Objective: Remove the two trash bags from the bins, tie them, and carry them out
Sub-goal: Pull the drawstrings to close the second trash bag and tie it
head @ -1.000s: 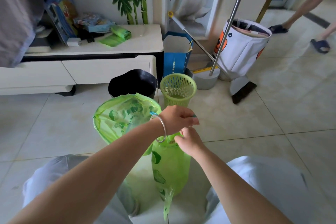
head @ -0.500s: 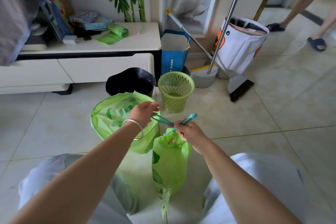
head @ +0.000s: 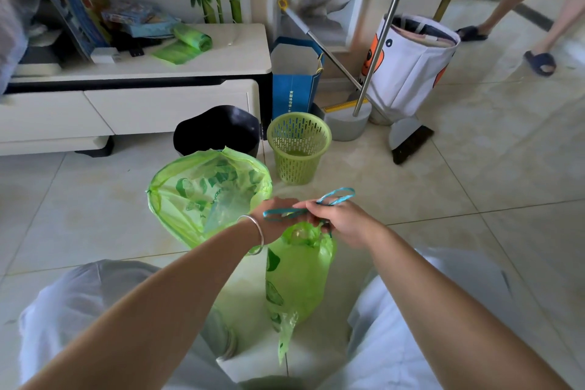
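both hands meet over the small green plastic trash bag (head: 297,275) standing on the tiled floor between the knees. left hand (head: 278,220) and right hand (head: 343,222) each pinch its teal drawstring loops (head: 335,198). larger green trash bag (head: 205,193) sits open just left, near the green mesh bin (head: 299,146) and black bin (head: 218,130).

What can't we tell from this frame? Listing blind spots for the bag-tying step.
- Head view: knot state at the small green bag neck, covered by the right hand.
- Left hand fingertips, behind the teal drawstring and right hand.
- Black bin interior, blocked by the open green bag.
- Green basket contents: too dim.
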